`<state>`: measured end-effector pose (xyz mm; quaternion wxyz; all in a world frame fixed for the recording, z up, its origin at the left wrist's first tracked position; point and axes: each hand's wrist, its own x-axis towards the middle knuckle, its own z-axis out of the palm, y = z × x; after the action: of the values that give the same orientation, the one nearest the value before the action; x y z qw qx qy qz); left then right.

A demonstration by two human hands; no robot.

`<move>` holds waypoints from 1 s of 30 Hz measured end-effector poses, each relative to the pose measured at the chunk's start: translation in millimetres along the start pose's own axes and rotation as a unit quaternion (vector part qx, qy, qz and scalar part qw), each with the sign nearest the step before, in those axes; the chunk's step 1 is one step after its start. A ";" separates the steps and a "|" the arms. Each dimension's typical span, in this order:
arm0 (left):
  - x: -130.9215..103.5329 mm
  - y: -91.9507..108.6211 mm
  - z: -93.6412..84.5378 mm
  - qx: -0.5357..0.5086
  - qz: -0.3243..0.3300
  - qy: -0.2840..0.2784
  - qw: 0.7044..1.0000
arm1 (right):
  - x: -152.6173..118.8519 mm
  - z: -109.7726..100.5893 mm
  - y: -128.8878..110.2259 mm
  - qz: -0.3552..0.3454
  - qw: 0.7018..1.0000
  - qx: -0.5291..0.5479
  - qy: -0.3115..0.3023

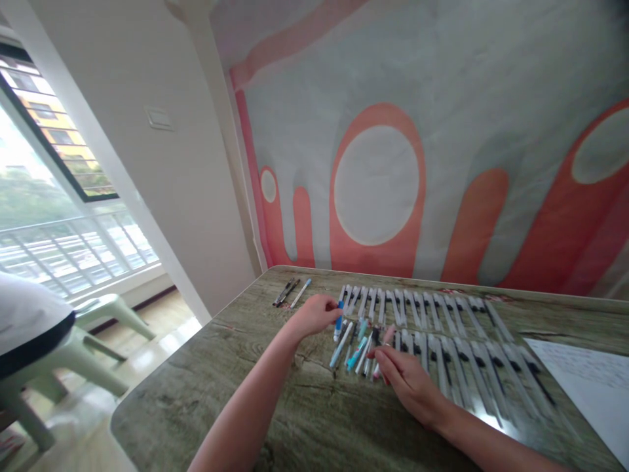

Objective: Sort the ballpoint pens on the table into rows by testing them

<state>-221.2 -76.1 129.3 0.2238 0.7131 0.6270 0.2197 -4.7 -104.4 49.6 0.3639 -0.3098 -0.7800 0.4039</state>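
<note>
My left hand (317, 316) is closed in a pinch on a blue pen (339, 317), which stands nearly upright at the left end of the back row. Below it lies a loose cluster of pens, among them a light blue pen (341, 345) and a turquoise pen (356, 354). My right hand (409, 383) is over the cluster's right side, fingers curled together. A pinkish pen-like piece (388, 334) shows at its fingertips; whether they grip it is unclear. Clear-barrelled pens with dark grips form a back row (403, 307) and a front row (472, 364).
Two dark pens (285, 292) and a pale pen (301, 293) lie apart at the back left of the wood-patterned table (206, 380). A written sheet of paper (594, 387) is at the right. Beyond the left edge, a person's white clothing (27, 314) shows beside green stools (111, 311).
</note>
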 end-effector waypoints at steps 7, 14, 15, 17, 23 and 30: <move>-4.0 -18.6 2.5 0.252 -0.132 -0.106 0.953 | -3.7 0.8 0.6 -0.075 0.993 -0.094 -0.001; 4.0 -27.3 18.3 0.227 -0.136 -0.094 0.960 | -4.5 0.7 1.9 -0.081 0.992 -0.096 -0.004; 4.8 -29.0 19.7 0.221 -0.134 -0.092 0.962 | -4.5 0.7 2.0 -0.082 0.992 -0.098 -0.006; 6.4 -32.5 22.1 0.208 -0.129 -0.090 0.965 | -4.4 0.6 2.1 -0.082 0.991 -0.103 -0.011; 10.9 -43.3 28.3 0.185 -0.114 -0.081 0.973 | -4.7 1.2 3.9 -0.085 0.987 -0.131 -0.029; 19.4 -58.4 29.8 0.183 -0.095 -0.033 0.978 | -6.7 3.0 4.1 -0.134 0.973 -0.182 -0.051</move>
<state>-247.7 -51.5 71.2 0.1299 0.6859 0.7138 0.0556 -2.8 -108.8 42.7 0.3119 -0.2423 -0.8924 0.2184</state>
